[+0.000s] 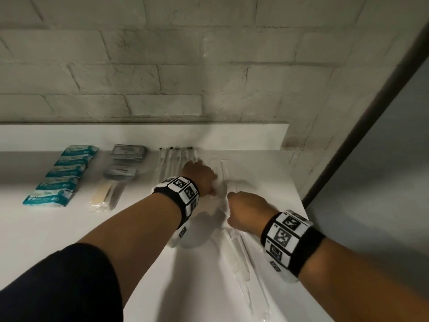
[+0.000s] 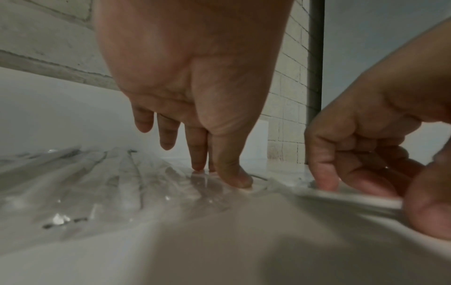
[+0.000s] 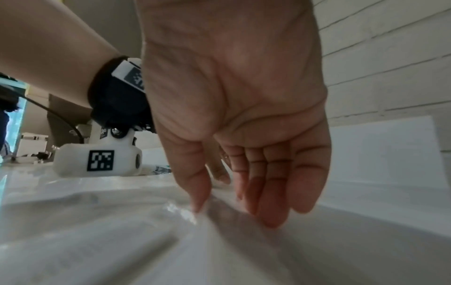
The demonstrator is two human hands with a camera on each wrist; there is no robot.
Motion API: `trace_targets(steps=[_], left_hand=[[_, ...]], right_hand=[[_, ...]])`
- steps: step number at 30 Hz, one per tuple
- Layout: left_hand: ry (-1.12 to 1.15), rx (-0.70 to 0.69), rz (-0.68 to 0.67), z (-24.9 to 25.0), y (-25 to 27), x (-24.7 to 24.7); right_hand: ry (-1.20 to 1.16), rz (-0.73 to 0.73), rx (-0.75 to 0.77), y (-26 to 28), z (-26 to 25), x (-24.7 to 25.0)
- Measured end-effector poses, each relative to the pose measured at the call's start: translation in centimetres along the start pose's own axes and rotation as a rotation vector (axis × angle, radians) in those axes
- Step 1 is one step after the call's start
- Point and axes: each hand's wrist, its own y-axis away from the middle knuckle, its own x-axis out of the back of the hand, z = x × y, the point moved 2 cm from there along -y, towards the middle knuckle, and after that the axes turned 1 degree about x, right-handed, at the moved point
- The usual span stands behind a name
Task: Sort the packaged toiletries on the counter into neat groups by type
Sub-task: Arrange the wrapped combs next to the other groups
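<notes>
Both hands meet over a long clear-wrapped packet (image 1: 222, 198) on the white counter (image 1: 69, 240), right of centre. My left hand (image 1: 204, 180) points its straight fingers down, and the thumb and fingertips (image 2: 235, 180) press on the clear wrap. My right hand (image 1: 241, 210) has curled fingers and pinches the packet's near end (image 2: 341, 196) between thumb and fingers. In the right wrist view that hand (image 3: 231, 210) lifts a fold of the wrap (image 3: 146, 221). A row of clear-wrapped toothbrushes (image 1: 176, 159) lies just left of my left hand.
At the left lie a row of teal packets (image 1: 62, 175), grey sachets (image 1: 127, 154) and a clear pack with a cream item (image 1: 104, 194). A wrapped white comb (image 1: 241, 259) lies under my right forearm. The backsplash (image 1: 139, 135) and a dark frame (image 1: 348, 159) bound the counter.
</notes>
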Motion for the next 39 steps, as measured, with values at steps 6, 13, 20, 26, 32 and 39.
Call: trace_targets(steps=[6,13,20,26,32,39], left_hand=[[0.043,-0.018,0.047,0.3,0.6,0.3],[0.047,-0.071,0.132,2.1,0.5,1.0],[0.045,-0.068,0.053,3.4,-0.3,0.5],[0.034,-0.06,0.046,3.4,-0.8,0.6],[0.017,-0.06,0.015,3.5,-1.1,0.4],[-0.04,-0.067,0.011,3.7,-0.9,0.7]], right_hand=[[0.065,0.104,0.045,0.8,0.5,2.3],[-0.032,0.525,0.097,-0.1,4.9,7.1],[-0.067,0.18,0.014,-1.8,9.1,2.2],[0.015,-0.003,-0.01,-3.5,8.4,1.9],[0.066,0.032,-0.145,-5.3,7.2,0.6],[-0.01,0.047,-0.139,-4.4,7.0,1.1]])
